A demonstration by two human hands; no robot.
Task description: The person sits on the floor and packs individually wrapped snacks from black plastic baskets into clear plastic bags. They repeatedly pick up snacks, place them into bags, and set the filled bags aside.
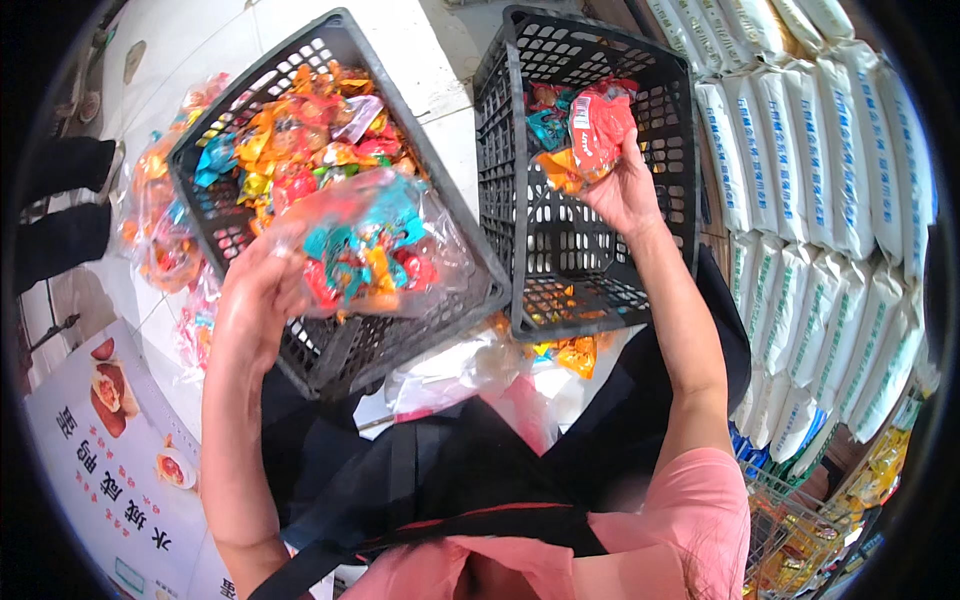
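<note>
My left hand [266,281] grips the gathered top of a clear plastic bag [375,251] with teal, red and orange wrapped pieces inside, held over the left black plastic crate [457,195]. Many orange, yellow and red wrapped packets [292,142] fill the far part of that crate. My right hand [626,187] holds a red printed packet [602,127] and an orange one [562,169] over the right black plastic crate [510,180]. A few teal and red packets [550,124] lie at that crate's far end.
Filled clear bags [161,232] lie on the tiled floor left of the crates. White stacked sacks [810,157] stand at the right, above a wire basket [787,517]. A person's dark-clad legs [64,202] are at far left, near a printed poster [112,465].
</note>
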